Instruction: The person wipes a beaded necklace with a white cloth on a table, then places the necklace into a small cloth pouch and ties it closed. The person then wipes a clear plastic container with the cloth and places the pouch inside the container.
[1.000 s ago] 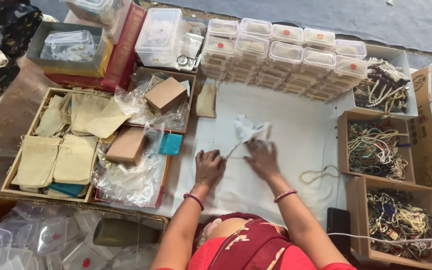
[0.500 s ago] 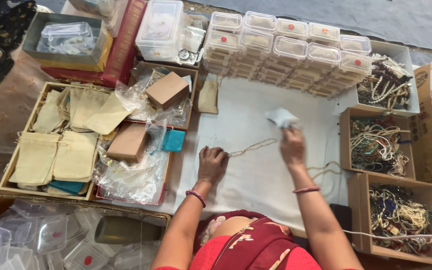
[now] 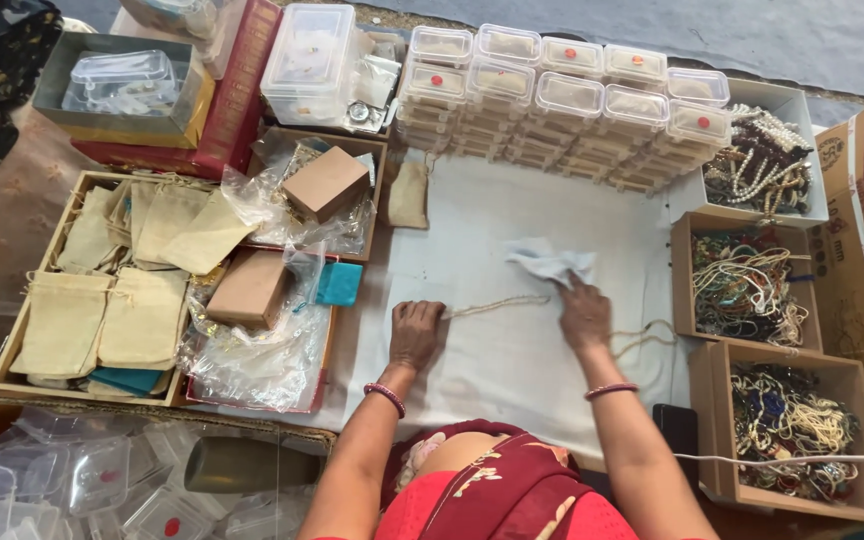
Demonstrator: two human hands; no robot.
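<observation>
Near the middle of the frame, the left hand [image 3: 418, 333] is curled shut, pinning one end of a thin beaded necklace [image 3: 497, 303] to the white cloth [image 3: 512, 370] that covers the desk, probably so the strand lies straight. The right hand [image 3: 584, 315] has its grip closed on a crumpled white tissue [image 3: 550, 262], pressed at the strand's other end as if wiping along it.

Right of the frame, three open boxes hold tangled strings of beads: a white one [image 3: 752, 165] at the top, and two cardboard ones [image 3: 747, 290] [image 3: 797, 430] below. Along the top run stacked clear lidded cases [image 3: 562, 110], several with red dots. At left, a wooden tray [image 3: 102, 290] is packed with beige drawstring pouches, handy for bagging; beside it small brown boxes [image 3: 252, 288] sit among plastic wrap.
</observation>
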